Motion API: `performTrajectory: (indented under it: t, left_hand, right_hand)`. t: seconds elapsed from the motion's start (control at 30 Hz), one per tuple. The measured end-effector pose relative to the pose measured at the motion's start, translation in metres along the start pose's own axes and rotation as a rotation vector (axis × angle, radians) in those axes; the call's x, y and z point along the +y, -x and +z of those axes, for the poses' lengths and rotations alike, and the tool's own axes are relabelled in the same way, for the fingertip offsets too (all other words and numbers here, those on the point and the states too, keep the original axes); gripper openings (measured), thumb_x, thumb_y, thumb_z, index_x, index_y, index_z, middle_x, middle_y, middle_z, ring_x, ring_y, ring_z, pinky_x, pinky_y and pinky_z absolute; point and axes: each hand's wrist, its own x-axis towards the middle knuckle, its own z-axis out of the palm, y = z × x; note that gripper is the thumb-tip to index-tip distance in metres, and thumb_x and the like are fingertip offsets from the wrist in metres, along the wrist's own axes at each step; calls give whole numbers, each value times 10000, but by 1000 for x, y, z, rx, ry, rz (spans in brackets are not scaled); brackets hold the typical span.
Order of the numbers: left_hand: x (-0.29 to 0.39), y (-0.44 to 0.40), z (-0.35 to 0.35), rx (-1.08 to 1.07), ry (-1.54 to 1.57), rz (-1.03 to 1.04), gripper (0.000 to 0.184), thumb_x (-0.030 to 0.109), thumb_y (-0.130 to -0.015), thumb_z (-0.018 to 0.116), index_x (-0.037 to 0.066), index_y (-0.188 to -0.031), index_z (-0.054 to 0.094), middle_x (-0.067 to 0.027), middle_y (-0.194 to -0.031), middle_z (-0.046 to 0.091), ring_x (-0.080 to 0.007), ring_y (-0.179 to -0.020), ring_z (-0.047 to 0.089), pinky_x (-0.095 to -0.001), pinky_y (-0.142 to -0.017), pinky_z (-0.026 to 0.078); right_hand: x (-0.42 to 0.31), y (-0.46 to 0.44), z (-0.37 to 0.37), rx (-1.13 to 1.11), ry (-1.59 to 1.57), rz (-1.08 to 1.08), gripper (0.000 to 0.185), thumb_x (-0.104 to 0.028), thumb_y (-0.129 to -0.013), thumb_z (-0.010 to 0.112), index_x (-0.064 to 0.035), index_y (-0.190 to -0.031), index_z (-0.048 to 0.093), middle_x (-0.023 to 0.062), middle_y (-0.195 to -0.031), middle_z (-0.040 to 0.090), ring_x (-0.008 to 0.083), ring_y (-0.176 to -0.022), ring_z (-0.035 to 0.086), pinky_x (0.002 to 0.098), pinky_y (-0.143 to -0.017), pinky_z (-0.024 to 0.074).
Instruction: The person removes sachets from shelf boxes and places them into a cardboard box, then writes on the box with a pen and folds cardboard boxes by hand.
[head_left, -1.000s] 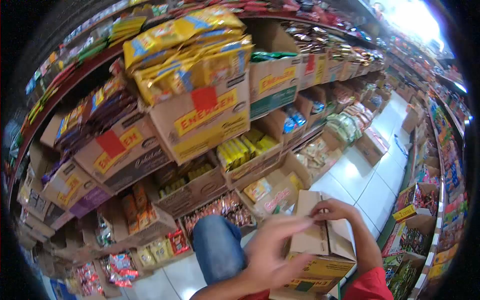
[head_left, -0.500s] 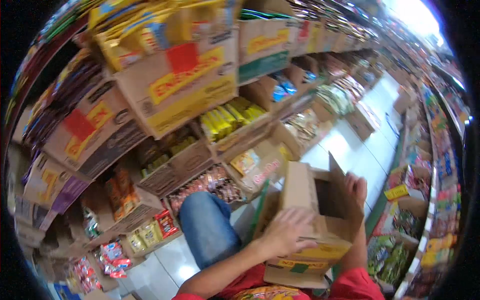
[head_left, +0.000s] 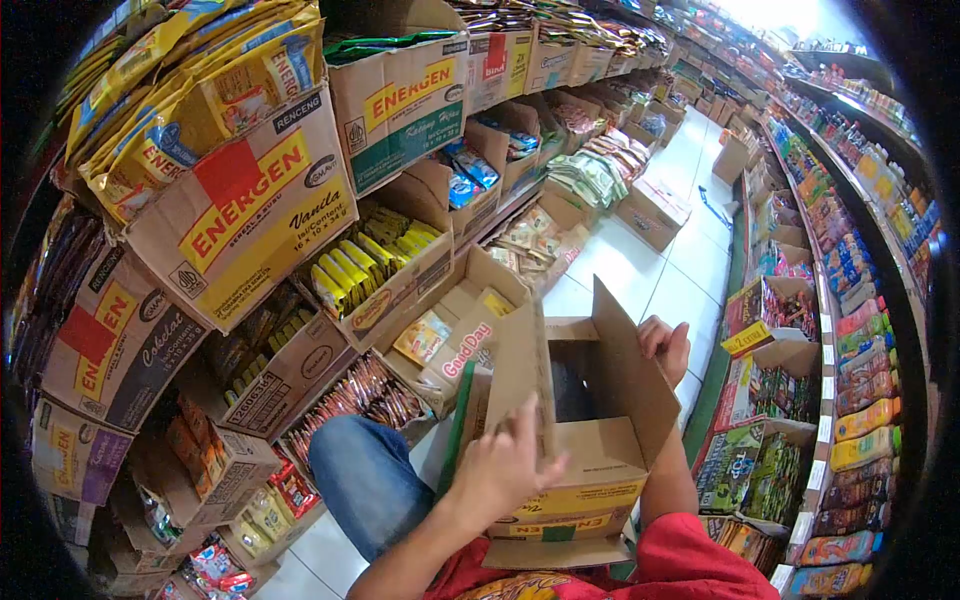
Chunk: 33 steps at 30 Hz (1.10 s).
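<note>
An open cardboard box (head_left: pixel 600 445) with yellow Energen print sits at my lap, its flaps raised and its dark inside showing. My left hand (head_left: pixel 508 465) is at the raised left flap, its fingers closed around the flap's lower edge. At the right flap (head_left: pixel 640 385), my right hand (head_left: pixel 667 350) has curled fingers against the outer side, partly hidden behind the cardboard. Beside my bent left knee (head_left: pixel 365 475) stands a Good Day carton (head_left: pixel 455 350) with a few packets in it.
Shelves on the left hold Energen cartons (head_left: pixel 255 205) full of sachets and a box of yellow packets (head_left: pixel 365 260). A closed carton (head_left: pixel 652 215) stands on the white tiled floor (head_left: pixel 690 260). Shelves of colourful packets (head_left: pixel 865 420) line the right.
The view has shifted, so the shelves and box appear further left. My left hand has moved from the box's top edge to the left flap, which now stands higher. My right hand stays by the right flap.
</note>
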Motion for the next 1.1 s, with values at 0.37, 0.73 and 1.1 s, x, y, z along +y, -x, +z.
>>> performTrajectory:
  t: [0.37, 0.73, 1.1]
  left_hand:
    - [-87, 22, -1, 631, 460, -163, 246, 78, -984, 404, -1, -1205, 479, -114, -944, 614, -191, -826, 606, -312, -749, 492]
    - [-124, 50, 38, 752, 595, -340, 147, 32, -907, 470, 30, -1018, 566, -101, -1027, 598, -225, -1016, 578, -397, -913, 465]
    - [-16, -12, 16, 153, -260, 344, 386, 319, -921, 590, 3, -1144, 602, -203, -1184, 600, -374, -1200, 511, -508, -1059, 372]
  right_hand:
    - [8, 14, -6, 472, -394, 134, 704, -558, -1047, 166, -98, -552, 367, 26, -608, 380, 166, -620, 347, 297, -630, 307]
    - [-10, 30, -28, 394, -319, 170, 648, -483, -1071, 178, -110, -577, 368, 21, -625, 348, 168, -656, 337, 305, -698, 324]
    - [16, 20, 14, -18, 124, 235, 651, -425, -1073, 300, -40, -576, 469, 53, -614, 500, 152, -590, 433, 285, -602, 339]
